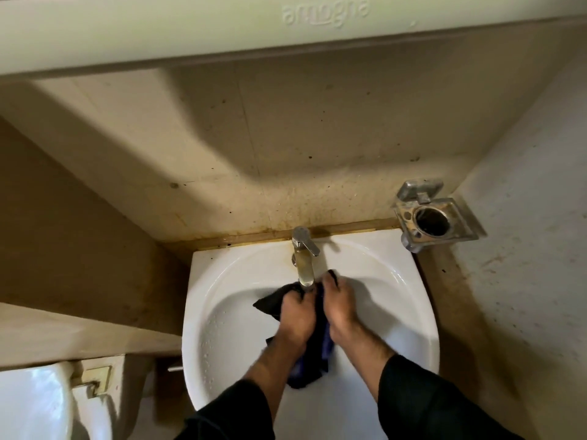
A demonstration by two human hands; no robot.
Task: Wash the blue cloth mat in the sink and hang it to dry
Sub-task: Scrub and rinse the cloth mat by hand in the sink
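The blue cloth mat (313, 360), dark and wet, is bunched up inside the white sink (222, 300), right under the metal faucet (303, 265). My left hand (295, 315) grips its left part, and a dark corner sticks out to the left of that hand. My right hand (338, 304) clutches its upper right part beside the spout. The two hands are close together, with the cloth hanging down between the wrists. Whether water runs from the spout cannot be told.
A stained beige wall rises behind the sink. A metal holder (435, 214) with a round hole is fixed on the wall at the right. A white cabinet underside (222, 30) hangs overhead. A white toilet tank (35, 404) stands at the lower left.
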